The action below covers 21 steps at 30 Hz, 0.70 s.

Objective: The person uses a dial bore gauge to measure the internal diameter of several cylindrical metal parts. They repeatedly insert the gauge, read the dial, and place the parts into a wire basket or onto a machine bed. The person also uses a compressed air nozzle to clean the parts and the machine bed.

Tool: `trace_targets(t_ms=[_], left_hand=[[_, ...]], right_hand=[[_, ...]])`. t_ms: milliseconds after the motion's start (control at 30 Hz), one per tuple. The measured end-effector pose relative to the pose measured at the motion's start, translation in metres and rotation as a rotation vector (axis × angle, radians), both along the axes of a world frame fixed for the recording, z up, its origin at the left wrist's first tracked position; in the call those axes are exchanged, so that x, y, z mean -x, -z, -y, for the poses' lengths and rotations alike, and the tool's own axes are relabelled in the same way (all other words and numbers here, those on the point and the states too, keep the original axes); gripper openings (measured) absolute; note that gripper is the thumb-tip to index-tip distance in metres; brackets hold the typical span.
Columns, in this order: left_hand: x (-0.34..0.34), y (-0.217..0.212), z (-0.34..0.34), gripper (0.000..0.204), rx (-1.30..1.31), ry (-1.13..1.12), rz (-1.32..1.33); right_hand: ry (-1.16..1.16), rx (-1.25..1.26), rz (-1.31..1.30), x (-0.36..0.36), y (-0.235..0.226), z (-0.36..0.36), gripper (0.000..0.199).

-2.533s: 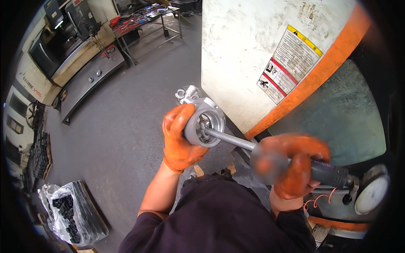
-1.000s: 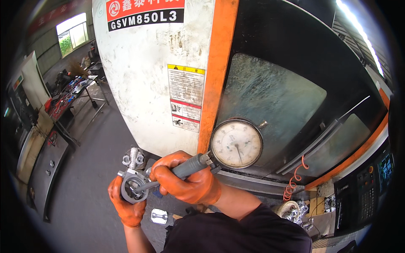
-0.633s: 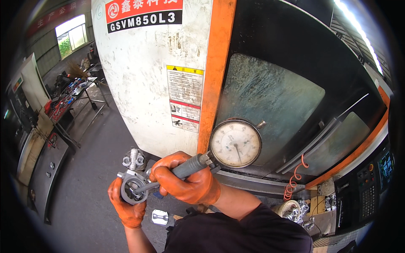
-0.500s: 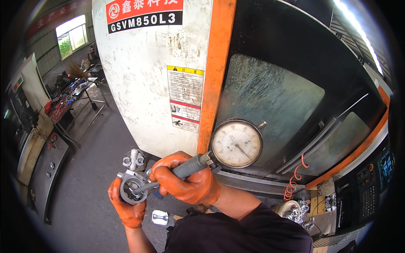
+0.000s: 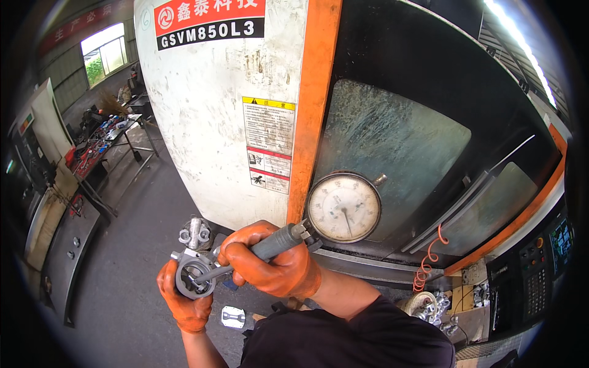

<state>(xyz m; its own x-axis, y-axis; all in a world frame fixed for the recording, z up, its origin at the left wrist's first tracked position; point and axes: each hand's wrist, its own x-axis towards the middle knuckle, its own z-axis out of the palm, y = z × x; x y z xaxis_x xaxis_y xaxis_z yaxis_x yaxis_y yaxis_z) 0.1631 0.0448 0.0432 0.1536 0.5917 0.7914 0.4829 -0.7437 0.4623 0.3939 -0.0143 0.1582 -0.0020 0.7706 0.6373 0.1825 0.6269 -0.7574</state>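
My left hand [image 5: 182, 305], in an orange glove, is closed round a grey metal housing [image 5: 210, 284] with a round bore. My right hand [image 5: 270, 264], gloved the same way, grips the dark handle of a dial bore gauge [image 5: 274, 242]. The gauge slants down to the left, and its thin stem reaches into the bore of the housing. At its upper end sits a round white dial [image 5: 343, 207] with a dark rim, facing me. The dial's needle points downward, slightly to the right. The measuring tip inside the bore shows only in part.
A white machine cabinet [image 5: 215, 141] with an orange post [image 5: 314, 110] and dark windowed door stands ahead. Metal castings [image 5: 195, 233] lie beyond my left hand. A white part [image 5: 232, 316] sits lower down. At right are a coiled orange hose [image 5: 423, 270], a bucket [image 5: 420, 303] and a control panel [image 5: 527, 276].
The dial's needle has swung clockwise, from lower right to nearly straight down. The housing in my left hand has shifted very slightly; both grips stay the same.
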Motion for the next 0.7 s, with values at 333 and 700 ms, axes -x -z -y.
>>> trace_targets(t_ms=[333,700], left_hand=[[0.0008,-0.0012,0.0011,0.078,-0.028,0.031,0.007],[0.0005,-0.0076,0.0023,0.076,-0.025,0.062,0.033]], right_hand=[[0.056,-0.101,0.108,0.0004,-0.0002,-0.0008,0.016],[0.041,-0.086,0.111,-0.0035,-0.0023,-0.0031,0.017]])
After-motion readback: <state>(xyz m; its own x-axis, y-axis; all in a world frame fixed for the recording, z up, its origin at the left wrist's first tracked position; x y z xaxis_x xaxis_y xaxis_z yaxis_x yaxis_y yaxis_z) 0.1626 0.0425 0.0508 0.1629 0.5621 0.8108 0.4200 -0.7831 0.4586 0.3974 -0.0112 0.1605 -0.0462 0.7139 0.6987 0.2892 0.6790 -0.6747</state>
